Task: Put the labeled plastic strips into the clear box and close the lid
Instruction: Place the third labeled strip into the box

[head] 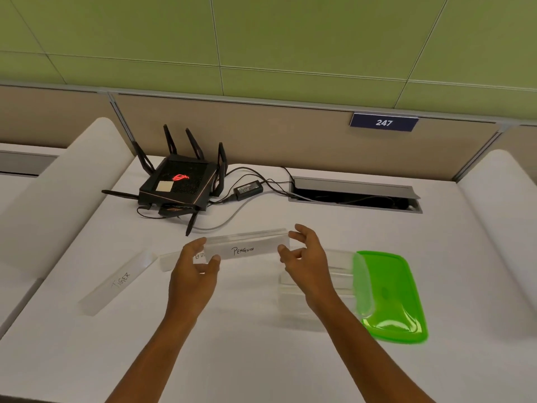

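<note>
Both bare forearms entered from the bottom edge, nearest the lens, and met over the white counter (261, 359). Left hand (194, 274) pinched one end of the clear plastic strip lettered PENGUIN (247, 248) between thumb and fingers; right hand (305, 260) had its grip half open at the other end, fingertips at the strip's edge, and I could not tell whether they actually clamped it. Strip appeared lifted off the counter and roughly level. A second clear strip with a partly hidden label (171, 259) lay just behind the left hand, and a third clear strip lettered TIGER (119, 282) lay well apart to the left. Clear rectangular box (334, 274) sat open under and beside the right wrist, with its translucent green lid (389, 292) touching or overlapping its right side. Judgement: step in hand was carrying the PENGUIN strip to the box. Strip looked longer than the box's short side, so it should be turned along the long axis, lowered end first, and released only once seated. Black router with antennas (180, 181) stood behind, clear of the work.
</note>
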`<state>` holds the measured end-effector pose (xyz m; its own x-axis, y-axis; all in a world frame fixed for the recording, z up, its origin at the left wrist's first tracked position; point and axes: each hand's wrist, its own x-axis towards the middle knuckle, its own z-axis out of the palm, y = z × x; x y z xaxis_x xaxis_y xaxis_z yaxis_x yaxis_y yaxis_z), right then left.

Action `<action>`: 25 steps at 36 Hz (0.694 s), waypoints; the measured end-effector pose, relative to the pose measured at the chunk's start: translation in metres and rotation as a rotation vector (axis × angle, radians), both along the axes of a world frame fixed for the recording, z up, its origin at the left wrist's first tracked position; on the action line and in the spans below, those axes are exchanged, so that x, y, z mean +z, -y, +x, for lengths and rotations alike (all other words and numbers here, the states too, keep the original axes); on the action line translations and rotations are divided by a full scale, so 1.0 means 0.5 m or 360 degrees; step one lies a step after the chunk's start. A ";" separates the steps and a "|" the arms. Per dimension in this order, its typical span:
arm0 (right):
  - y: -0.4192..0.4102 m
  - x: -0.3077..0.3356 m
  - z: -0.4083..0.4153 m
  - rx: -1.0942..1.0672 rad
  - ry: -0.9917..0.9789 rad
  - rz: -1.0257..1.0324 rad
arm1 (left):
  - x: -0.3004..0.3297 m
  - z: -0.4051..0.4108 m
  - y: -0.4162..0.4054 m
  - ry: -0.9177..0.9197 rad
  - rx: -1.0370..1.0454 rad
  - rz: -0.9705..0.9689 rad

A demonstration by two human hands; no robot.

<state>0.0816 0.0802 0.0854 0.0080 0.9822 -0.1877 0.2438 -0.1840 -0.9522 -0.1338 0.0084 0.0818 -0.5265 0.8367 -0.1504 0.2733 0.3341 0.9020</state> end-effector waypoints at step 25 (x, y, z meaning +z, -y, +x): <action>0.014 -0.058 0.336 -0.0480 -0.0017 -0.0116 | -0.018 0.285 -0.079 0.0153 -0.0564 -0.0304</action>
<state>0.2494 0.0730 0.0563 0.2947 0.9197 -0.2595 0.1578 -0.3146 -0.9360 0.0085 0.0482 0.0729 -0.1866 0.9161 -0.3549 0.3191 0.3981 0.8601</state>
